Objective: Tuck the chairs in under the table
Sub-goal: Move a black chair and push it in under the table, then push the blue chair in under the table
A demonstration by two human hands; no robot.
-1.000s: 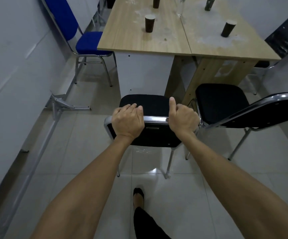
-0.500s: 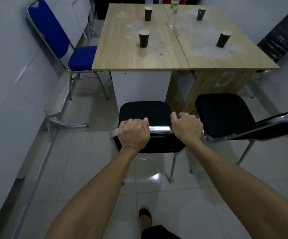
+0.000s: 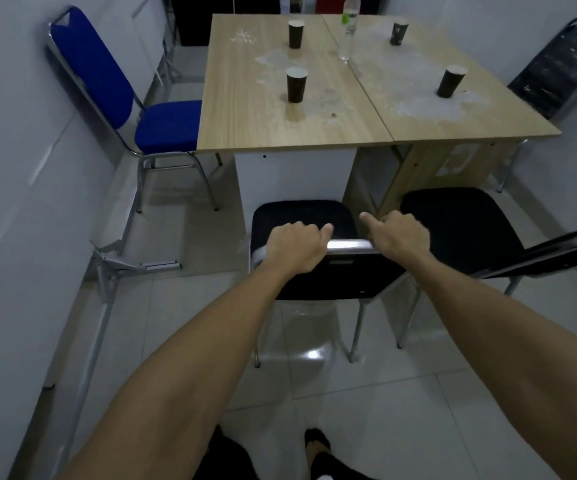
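Note:
A black chair with a chrome frame stands in front of me, its seat facing the near edge of the wooden table. My left hand grips the left end of its top rail and my right hand holds the right end, thumb pointing inward. The seat's front sits just short of the table's white panel. A second black chair stands to its right, pulled out and angled. A blue chair stands at the table's left side. Another black chair stands at the right wall.
Several dark paper cups and a clear bottle stand on the table. A folded metal frame leans along the left wall. White walls close in on both sides. My foot is on the tiled floor behind the chair.
The view has lifted, showing more of the table. The chair in my hands sits lower in the view. Both hands have stayed on its top rail.

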